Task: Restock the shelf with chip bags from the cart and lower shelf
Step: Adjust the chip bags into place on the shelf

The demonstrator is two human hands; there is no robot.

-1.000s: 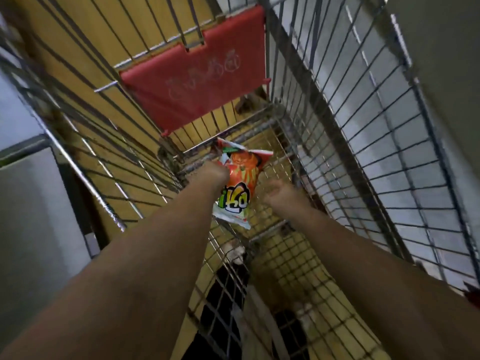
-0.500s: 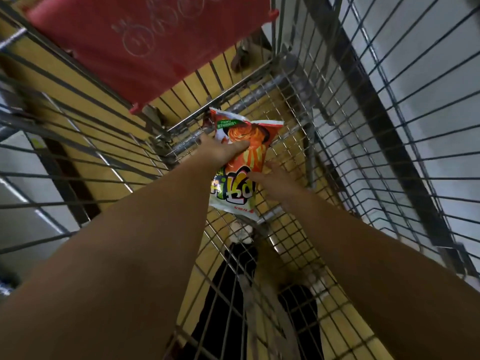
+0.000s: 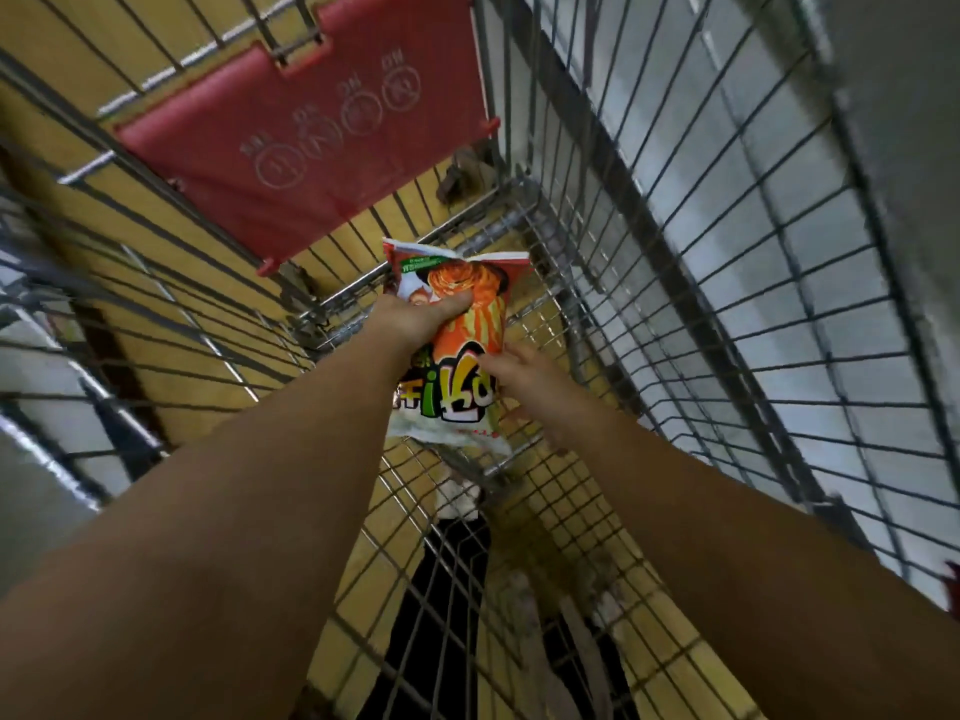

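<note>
One orange-and-white chip bag (image 3: 470, 350) is inside the wire shopping cart (image 3: 691, 283), near its far bottom end. My left hand (image 3: 421, 317) grips the bag's upper part, thumb across its front. Along the bag's right edge, my right hand (image 3: 524, 379) touches it, and whether those fingers curl round it is unclear. Both forearms reach down into the cart from the bottom of the view.
A red plastic child-seat flap (image 3: 311, 132) hangs on the cart's far end wall. Wire mesh walls rise close on both sides. Yellow floor and my dark-trousered legs (image 3: 447, 589) show through the cart's bottom grid (image 3: 566, 511).
My left hand has closed round the bag's top, where a second ago it only reached beside it. The right hand came against the bag's right edge. The bag looks slightly raised.
</note>
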